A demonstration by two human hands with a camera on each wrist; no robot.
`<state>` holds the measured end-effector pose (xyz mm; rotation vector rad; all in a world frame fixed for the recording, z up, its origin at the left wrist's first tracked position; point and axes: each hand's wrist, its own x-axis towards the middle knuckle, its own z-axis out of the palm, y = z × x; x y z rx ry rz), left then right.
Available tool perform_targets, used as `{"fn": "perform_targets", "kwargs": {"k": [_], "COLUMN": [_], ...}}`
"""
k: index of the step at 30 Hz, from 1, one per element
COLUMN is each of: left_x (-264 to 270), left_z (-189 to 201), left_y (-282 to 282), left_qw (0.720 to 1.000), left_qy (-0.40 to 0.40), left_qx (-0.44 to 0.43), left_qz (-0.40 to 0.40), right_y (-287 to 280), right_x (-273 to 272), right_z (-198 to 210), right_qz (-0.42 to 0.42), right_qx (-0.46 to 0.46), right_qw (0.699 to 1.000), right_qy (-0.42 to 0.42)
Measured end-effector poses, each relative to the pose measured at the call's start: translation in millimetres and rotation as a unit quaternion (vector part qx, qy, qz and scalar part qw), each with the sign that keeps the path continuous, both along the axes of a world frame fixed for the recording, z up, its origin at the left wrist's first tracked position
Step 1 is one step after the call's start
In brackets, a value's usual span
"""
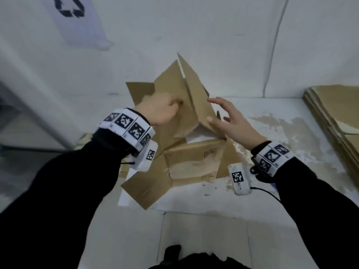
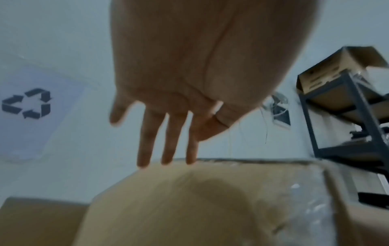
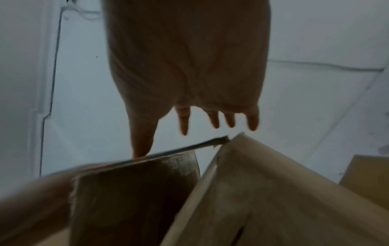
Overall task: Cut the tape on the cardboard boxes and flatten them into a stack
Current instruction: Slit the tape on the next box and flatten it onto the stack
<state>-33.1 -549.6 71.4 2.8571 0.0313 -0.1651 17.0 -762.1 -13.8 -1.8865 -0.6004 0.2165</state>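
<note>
Black sleeves (image 1: 58,191) fill the near edge, each wrist wrapped in a white band of black-and-white markers (image 1: 128,125). Just past them sits the brown cardboard box (image 1: 190,162) on the white worktop (image 1: 204,199), its flaps splayed wide, one lying flat toward the viewer. Left hand (image 1: 158,110) now: fingers straight, pressed against an upright flap (image 1: 171,82). Right hand (image 1: 231,119): fingers spread and relaxed, holding nothing, thumb touching the neighbouring raised flap (image 1: 196,94). Off to the right, well apart, a stack of flattened brown cardboard (image 1: 336,121). Beyond, a white wall with a recycling-symbol sheet (image 1: 73,16).
</note>
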Motion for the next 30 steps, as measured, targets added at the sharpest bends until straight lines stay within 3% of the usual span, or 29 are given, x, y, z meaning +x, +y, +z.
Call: {"fn": "perform_targets", "kwargs": {"k": [3,5,7,10,12,14,16,18,21,22,26,30], "left_x": [-26.5,-36.1,-33.6,-27.1,-32.0,-37.6,-39.7,-40.0,-43.0,-46.0,-63.2,-76.3], "left_z": [10.2,2.1,-17.4,-47.1,-58.9,-66.3,-67.7,-69.1,-73.7,-75.5,-84.6,-86.8], "left_y": [-32.0,-70.7,-106.2,-120.2,-115.5,-116.2,-124.0,-130.4,-119.6,-112.7,-87.6,-77.9], "left_qw": [0.964,0.948,0.967,0.975,0.966,0.959,0.963,0.960,0.953,0.954,0.956,0.949], "left_qy": [-0.254,-0.316,-0.251,-0.164,-0.155,-0.173,-0.140,-0.100,-0.139,-0.155,-0.195,-0.206], "left_qx": [0.013,-0.029,-0.037,0.148,0.204,0.214,0.219,0.252,0.259,0.249,0.219,0.237], "left_qz": [0.074,0.033,0.004,0.020,0.042,0.062,0.073,0.065,0.068,0.066,0.016,0.000], "right_y": [11.0,17.5,16.1,-18.8,-57.4,-89.5,-100.6,-99.6,-97.2,-95.5,-55.1,24.2], "right_x": [10.5,17.6,23.3,24.3,11.1,-24.3,-69.2,-101.0,-87.7,-70.1,26.7,84.5], "right_z": [6.0,2.9,-6.3,-27.7,-42.8,-48.6,-45.9,-36.8,-16.9,-12.7,-18.6,-46.8], "right_qz": [0.086,0.117,0.110,0.050,-0.007,-0.044,-0.034,0.053,0.153,0.147,0.021,0.007], "right_qx": [-0.020,-0.043,-0.094,-0.166,-0.242,-0.271,-0.276,-0.263,-0.170,-0.167,-0.187,-0.233], "right_qw": [0.992,0.990,0.990,0.977,0.944,0.926,0.935,0.956,0.966,0.965,0.982,0.972], "right_qy": [0.094,0.073,0.002,-0.120,-0.224,-0.260,-0.218,-0.121,0.121,0.138,0.015,-0.042]}}
